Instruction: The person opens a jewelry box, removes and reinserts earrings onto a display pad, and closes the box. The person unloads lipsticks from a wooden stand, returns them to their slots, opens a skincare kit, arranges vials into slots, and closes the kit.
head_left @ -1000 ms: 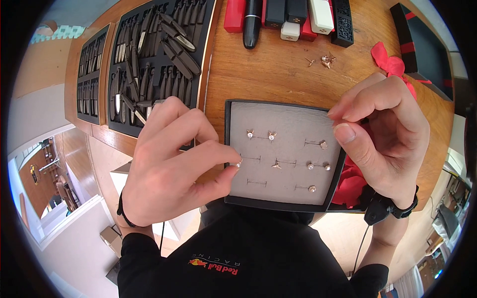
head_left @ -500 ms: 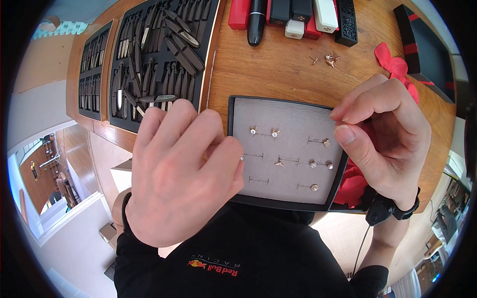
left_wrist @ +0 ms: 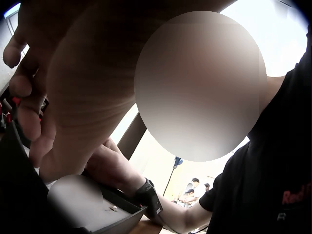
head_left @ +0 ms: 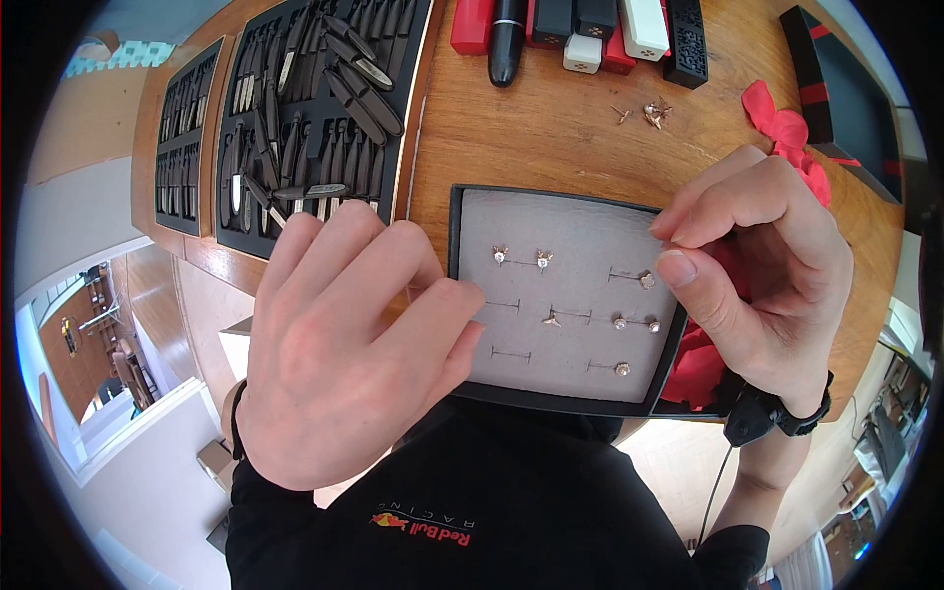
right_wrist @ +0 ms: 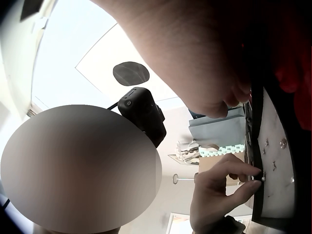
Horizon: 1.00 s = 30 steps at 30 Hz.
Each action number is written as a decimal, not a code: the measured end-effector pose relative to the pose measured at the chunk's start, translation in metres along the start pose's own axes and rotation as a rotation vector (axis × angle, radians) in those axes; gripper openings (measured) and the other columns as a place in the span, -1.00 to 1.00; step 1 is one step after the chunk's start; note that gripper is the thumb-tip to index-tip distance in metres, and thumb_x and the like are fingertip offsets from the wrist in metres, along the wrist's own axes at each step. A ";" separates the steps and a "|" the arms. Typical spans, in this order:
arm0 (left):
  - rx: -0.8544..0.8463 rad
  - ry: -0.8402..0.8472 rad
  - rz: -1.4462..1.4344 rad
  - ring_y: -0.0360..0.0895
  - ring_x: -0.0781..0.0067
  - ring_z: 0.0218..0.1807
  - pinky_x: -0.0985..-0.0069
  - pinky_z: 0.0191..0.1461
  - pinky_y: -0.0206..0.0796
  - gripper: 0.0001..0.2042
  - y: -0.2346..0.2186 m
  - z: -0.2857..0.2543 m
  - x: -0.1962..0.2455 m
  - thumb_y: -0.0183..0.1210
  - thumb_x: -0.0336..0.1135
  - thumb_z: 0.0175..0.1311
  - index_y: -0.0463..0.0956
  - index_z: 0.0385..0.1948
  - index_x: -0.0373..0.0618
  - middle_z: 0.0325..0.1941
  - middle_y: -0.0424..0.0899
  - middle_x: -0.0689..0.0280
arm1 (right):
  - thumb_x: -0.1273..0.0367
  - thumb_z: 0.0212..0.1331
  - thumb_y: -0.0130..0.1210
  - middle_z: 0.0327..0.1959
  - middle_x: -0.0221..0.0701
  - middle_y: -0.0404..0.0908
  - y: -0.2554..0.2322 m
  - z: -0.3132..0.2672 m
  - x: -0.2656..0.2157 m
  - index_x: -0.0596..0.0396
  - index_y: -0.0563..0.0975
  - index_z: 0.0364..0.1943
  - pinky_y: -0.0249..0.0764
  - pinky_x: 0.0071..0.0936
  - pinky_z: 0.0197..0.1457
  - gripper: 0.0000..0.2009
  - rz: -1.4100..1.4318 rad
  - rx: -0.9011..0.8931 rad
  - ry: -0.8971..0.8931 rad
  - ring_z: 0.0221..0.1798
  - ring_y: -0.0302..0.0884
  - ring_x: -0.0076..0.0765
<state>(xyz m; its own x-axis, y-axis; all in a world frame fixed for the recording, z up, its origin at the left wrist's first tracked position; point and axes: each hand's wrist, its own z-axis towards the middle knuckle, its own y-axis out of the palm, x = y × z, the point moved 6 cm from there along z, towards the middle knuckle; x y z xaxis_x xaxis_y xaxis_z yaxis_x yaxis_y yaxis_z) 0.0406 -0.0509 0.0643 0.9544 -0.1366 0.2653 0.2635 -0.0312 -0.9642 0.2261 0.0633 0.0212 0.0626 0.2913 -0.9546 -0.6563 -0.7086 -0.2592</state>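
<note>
Two hands work over a shallow black box [head_left: 457,226] with a grey lining, seen in the head view. Left hand [head_left: 344,344] is at the box's left edge, its back covering its fingertips there; in the right wrist view, its thumb and index finger pinch a small shiny earring [right_wrist: 263,178] beside the lining. Right hand [head_left: 762,270] hovers at the upper right corner, thumb and index fingertips brought together; I cannot tell whether something tiny is between them. Stud earrings [head_left: 544,260] sit in slits in the lining, some with pearls [head_left: 619,322], one flower-shaped [head_left: 646,280].
Behind the box lie loose gold earrings [head_left: 656,114] on the wooden table [head_left: 551,147]. Black trays [head_left: 324,162] of dark-handled tools stand at the left. Lipstick-like cases [head_left: 595,20] line the back; red petals [head_left: 777,123] and an open black box [head_left: 846,98] are at right.
The left hand has turned its back over the pinched earring, hiding it from the head view, and then stayed at the box's left edge. The right hand has barely moved.
</note>
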 end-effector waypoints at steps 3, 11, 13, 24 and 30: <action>-0.016 0.037 0.009 0.40 0.34 -0.27 0.34 -0.20 0.14 -0.73 0.003 0.000 -0.002 0.57 -0.42 -0.22 0.74 -0.39 -0.02 -0.38 0.52 0.44 | 0.55 0.28 0.38 -0.18 -0.26 0.67 -0.001 0.000 0.001 0.17 0.57 -0.17 0.51 -0.52 0.03 -0.83 0.009 0.004 0.009 -0.11 0.60 -0.43; 0.008 0.055 0.004 0.41 0.35 -0.26 0.32 -0.17 0.14 -0.78 0.007 0.002 -0.001 0.59 -0.38 -0.15 0.73 -0.44 -0.03 -0.39 0.54 0.43 | 0.55 0.28 0.39 -0.16 -0.25 0.68 -0.001 -0.001 0.002 0.17 0.58 -0.16 0.51 -0.54 0.03 -0.82 -0.021 -0.009 -0.012 -0.12 0.60 -0.44; 0.000 0.050 -0.001 0.42 0.34 -0.26 0.31 -0.16 0.14 -0.77 0.007 0.003 -0.001 0.59 -0.36 -0.15 0.73 -0.44 -0.03 -0.39 0.54 0.42 | 0.54 0.28 0.39 -0.17 -0.26 0.68 -0.001 -0.001 0.001 0.17 0.58 -0.16 0.51 -0.54 0.03 -0.82 -0.015 -0.005 -0.001 -0.12 0.60 -0.44; -0.019 0.064 -0.061 0.44 0.32 -0.24 0.30 -0.16 0.15 -0.75 0.005 0.002 -0.006 0.61 -0.32 -0.17 0.75 -0.43 -0.05 -0.39 0.57 0.40 | 0.54 0.28 0.39 -0.16 -0.25 0.67 -0.001 0.000 0.001 0.18 0.58 -0.18 0.50 -0.54 0.02 -0.82 -0.015 -0.008 0.004 -0.12 0.60 -0.43; 0.011 0.033 -0.094 0.45 0.32 -0.24 0.30 -0.17 0.17 -0.76 0.002 0.001 -0.011 0.60 -0.40 -0.19 0.75 -0.42 -0.06 -0.40 0.58 0.40 | 0.56 0.27 0.38 -0.18 -0.26 0.67 0.001 0.000 0.001 0.17 0.58 -0.19 0.51 -0.53 0.01 -0.83 0.003 -0.001 -0.018 -0.12 0.61 -0.42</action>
<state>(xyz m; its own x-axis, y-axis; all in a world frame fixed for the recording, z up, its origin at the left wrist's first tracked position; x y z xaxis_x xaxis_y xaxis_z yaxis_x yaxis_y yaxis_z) 0.0311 -0.0480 0.0592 0.9205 -0.1660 0.3538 0.3531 -0.0346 -0.9349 0.2254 0.0634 0.0202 0.0473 0.3011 -0.9524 -0.6555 -0.7101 -0.2570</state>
